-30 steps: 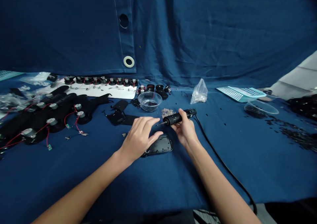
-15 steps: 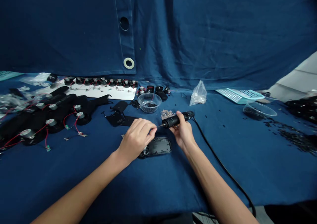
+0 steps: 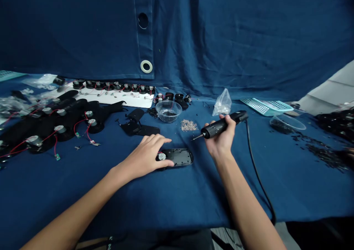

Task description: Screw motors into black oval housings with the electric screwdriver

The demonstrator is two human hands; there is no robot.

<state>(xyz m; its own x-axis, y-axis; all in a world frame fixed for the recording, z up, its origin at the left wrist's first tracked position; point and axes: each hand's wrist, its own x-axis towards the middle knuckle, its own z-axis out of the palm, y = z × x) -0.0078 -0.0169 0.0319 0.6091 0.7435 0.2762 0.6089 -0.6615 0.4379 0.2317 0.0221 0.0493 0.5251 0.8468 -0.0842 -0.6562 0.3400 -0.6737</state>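
My left hand (image 3: 142, 155) spreads over the left end of a black plastic casing (image 3: 181, 158), thumb along its near side and index finger raised at the far side. Whether it presses on the casing I cannot tell. A round silvery part (image 3: 162, 156) shows inside the casing, between thumb and fingers. My right hand (image 3: 222, 137) grips a corded black electric screwdriver (image 3: 221, 126), its bit pointing left and down, above the cloth and apart from the casing. A small pile of screws (image 3: 188, 125) lies behind the casing.
Behind stand a clear bowl (image 3: 168, 111) of small dark pieces and a plastic bag (image 3: 222, 102). Black shells with motors and red wires (image 3: 61, 129) fill the left. A turquoise basket (image 3: 265, 107) and scattered black pieces (image 3: 320, 148) lie right. The screwdriver's cord (image 3: 257, 172) crosses the front edge.
My left hand has left the screwdriver's tip and come down to the casing, its fingers spreading. The right hand has drawn the screwdriver away to the right.
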